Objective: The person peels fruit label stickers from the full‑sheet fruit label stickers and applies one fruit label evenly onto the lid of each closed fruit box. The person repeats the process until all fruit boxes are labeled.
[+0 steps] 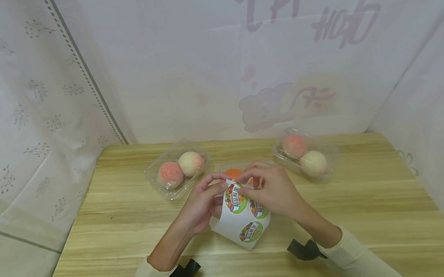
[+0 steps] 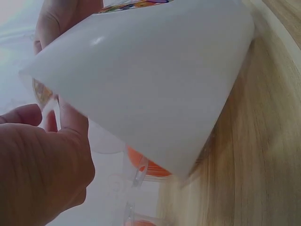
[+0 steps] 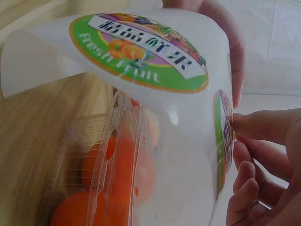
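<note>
A white sheet of round fruit stickers (image 1: pixel 233 226) is bent between the two hands. My left hand (image 1: pixel 199 207) grips its upper left edge, with the thumb near the top sticker (image 1: pixel 235 198). The right hand (image 1: pixel 275 190) pinches the sheet at the edge of a sticker (image 3: pixel 221 141), thumb against fingertips. Whether that sticker is lifted there cannot be told. Behind and below the sheet sits a clear plastic box (image 3: pixel 101 188) with orange round fruit (image 3: pixel 134 169), partly hidden by the sheet and hands.
Two more clear boxes stand farther back on the wooden table (image 1: pixel 114 246). The left box (image 1: pixel 158 186) and the right box (image 1: pixel 326 150) each hold two pink and cream balls. Printed curtains (image 1: pixel 179 69) hang behind and beside the table.
</note>
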Available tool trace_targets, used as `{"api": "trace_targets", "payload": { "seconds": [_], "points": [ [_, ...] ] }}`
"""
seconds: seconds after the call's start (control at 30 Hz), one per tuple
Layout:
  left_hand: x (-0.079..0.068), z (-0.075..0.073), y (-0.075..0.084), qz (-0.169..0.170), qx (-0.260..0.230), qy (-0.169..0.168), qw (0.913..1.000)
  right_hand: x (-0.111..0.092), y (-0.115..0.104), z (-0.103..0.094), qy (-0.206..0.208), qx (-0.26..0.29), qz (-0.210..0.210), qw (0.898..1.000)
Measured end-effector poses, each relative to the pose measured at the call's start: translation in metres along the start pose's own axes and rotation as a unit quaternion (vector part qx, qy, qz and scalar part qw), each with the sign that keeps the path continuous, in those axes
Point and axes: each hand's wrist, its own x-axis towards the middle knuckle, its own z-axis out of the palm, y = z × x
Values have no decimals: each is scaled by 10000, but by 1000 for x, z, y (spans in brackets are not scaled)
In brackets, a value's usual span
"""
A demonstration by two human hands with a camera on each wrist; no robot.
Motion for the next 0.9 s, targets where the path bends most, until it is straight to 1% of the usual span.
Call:
{"api": "trace_targets", "payload": {
  "seconds": [0.2, 0.53, 0.73, 0.9],
  "points": [
    [1, 1, -1, 39, -13, 56, 10000, 1, 0, 0, 10, -2, -41, 10000],
    [2, 1, -4, 25, 232, 146, 9996, 1, 3, 2, 26, 9, -142, 9999],
    [1, 1, -4, 51, 430, 260, 9987, 1, 2, 2, -79, -43, -62, 9999],
    [1, 1, -5, 74, 501, 349, 9981, 0, 2, 2, -224, -26, -51, 9997]
  ]
}}
